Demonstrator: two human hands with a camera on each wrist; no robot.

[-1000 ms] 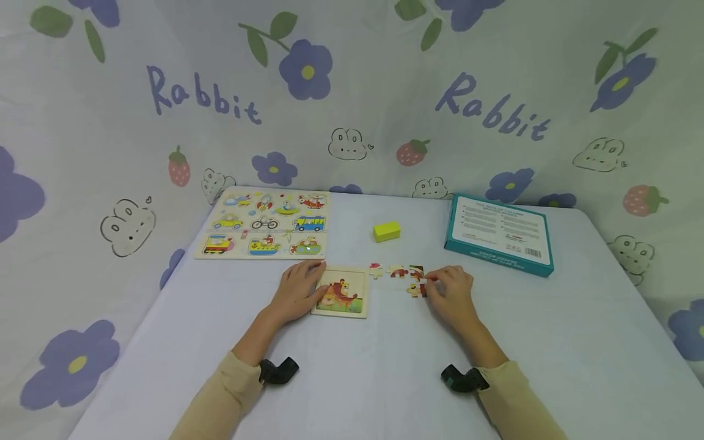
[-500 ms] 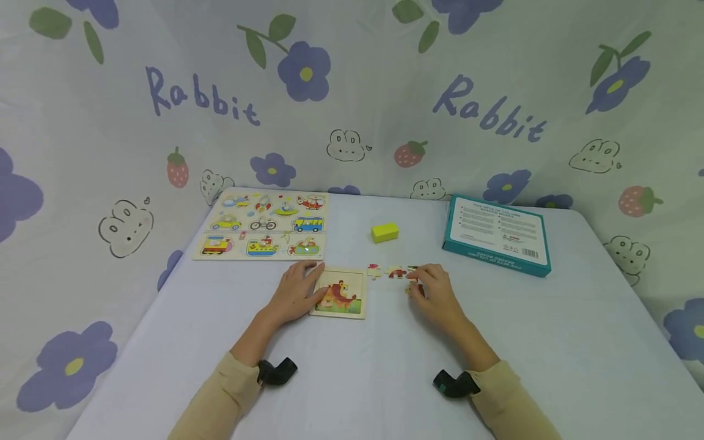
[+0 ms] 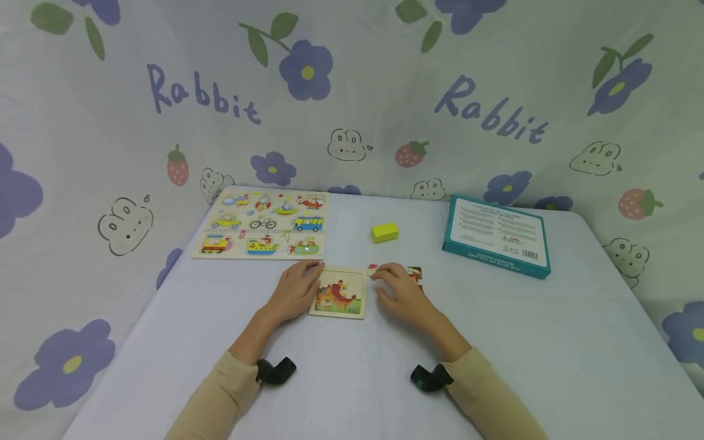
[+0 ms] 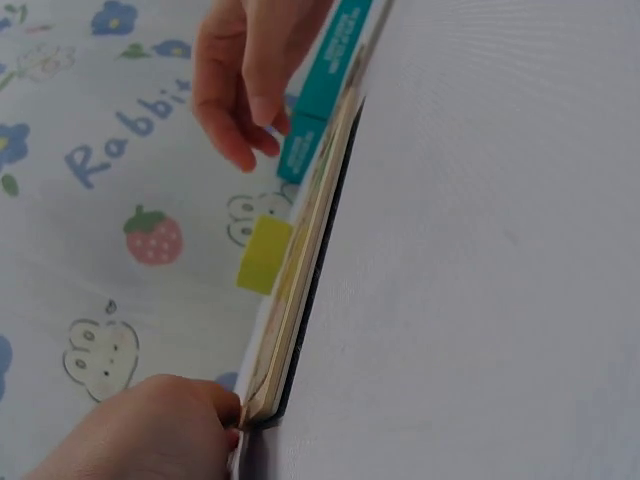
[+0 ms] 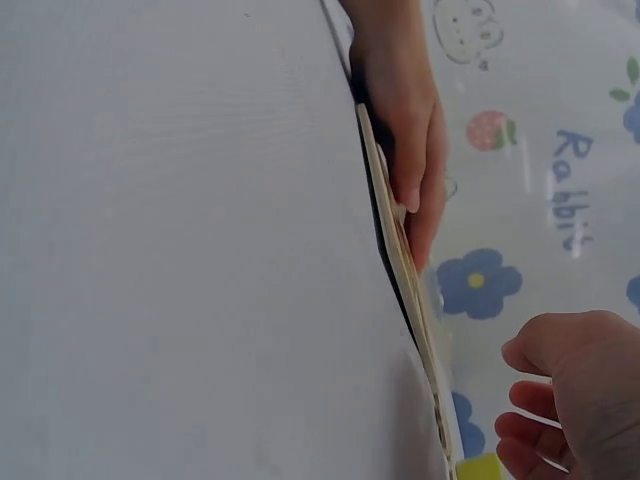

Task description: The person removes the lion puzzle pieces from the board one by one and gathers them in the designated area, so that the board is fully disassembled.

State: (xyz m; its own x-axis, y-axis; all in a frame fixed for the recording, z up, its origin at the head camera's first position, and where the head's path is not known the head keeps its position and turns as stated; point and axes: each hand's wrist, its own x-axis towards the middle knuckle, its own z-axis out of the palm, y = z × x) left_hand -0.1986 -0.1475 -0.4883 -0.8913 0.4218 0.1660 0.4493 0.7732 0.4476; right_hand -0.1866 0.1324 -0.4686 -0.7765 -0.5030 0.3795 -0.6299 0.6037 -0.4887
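My left hand point(image 3: 293, 288) rests against the left edge of a small wooden jigsaw puzzle point(image 3: 341, 294), its fingers fairly straight along the frame. The puzzle shows an orange-brown lion over green grass, with a bare patch at the upper part. In the right wrist view, this hand's thumb point(image 5: 409, 180) lies at the puzzle's rim. My right hand point(image 3: 404, 295) hovers just right of the puzzle, fingers loosely bent with nothing between them. Beneath it lie loose jigsaw pieces point(image 3: 415, 272), partly hidden; a red-marked piece point(image 3: 372, 267) shows by its fingertips.
Behind my left hand lies a wooden vehicle peg puzzle point(image 3: 261, 225). A yellow block point(image 3: 385, 232) sits behind the loose pieces, and a flat teal box point(image 3: 497, 235) lies at the back right. A printed curtain point(image 3: 352, 91) hangs behind the white table point(image 3: 352, 379).
My right hand has moved left across the loose pieces toward the puzzle. My left thumb has drawn back from the lion picture to the puzzle's left edge.
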